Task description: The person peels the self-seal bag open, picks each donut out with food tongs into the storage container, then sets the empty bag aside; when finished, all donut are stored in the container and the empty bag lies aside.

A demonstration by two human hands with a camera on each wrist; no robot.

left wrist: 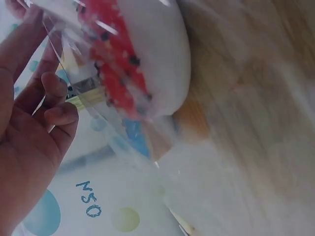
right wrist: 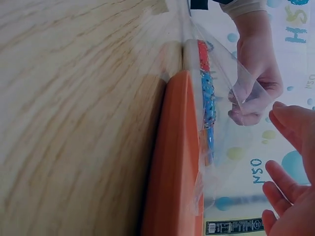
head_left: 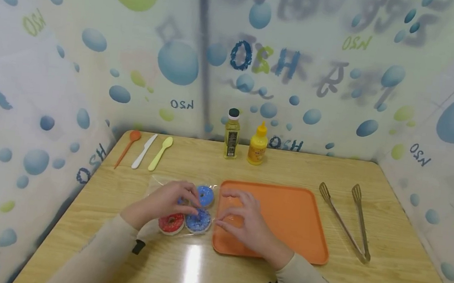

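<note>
A clear plastic bag point(right wrist: 224, 81) lies on the table with toy donuts inside. Among them are a red donut point(head_left: 171, 223), a blue sprinkled donut point(head_left: 198, 220) and a plainer blue donut point(head_left: 206, 196); another blue one is mostly hidden under my left hand point(head_left: 171, 200). That hand pinches the film above the donuts, its fingers curled. My right hand point(head_left: 249, 222) pinches the bag's raised edge between thumb and index finger, the other fingers spread loosely over the left side of the orange tray point(head_left: 281, 221). The film stretches between both hands in the right wrist view.
Metal tongs point(head_left: 361, 229) lie right of the tray. An oil bottle point(head_left: 231, 137) and a yellow squeeze bottle point(head_left: 258, 147) stand at the back edge. An orange spoon point(head_left: 128, 147), a white knife point(head_left: 144, 152) and a yellow spoon point(head_left: 161, 153) lie at the back left.
</note>
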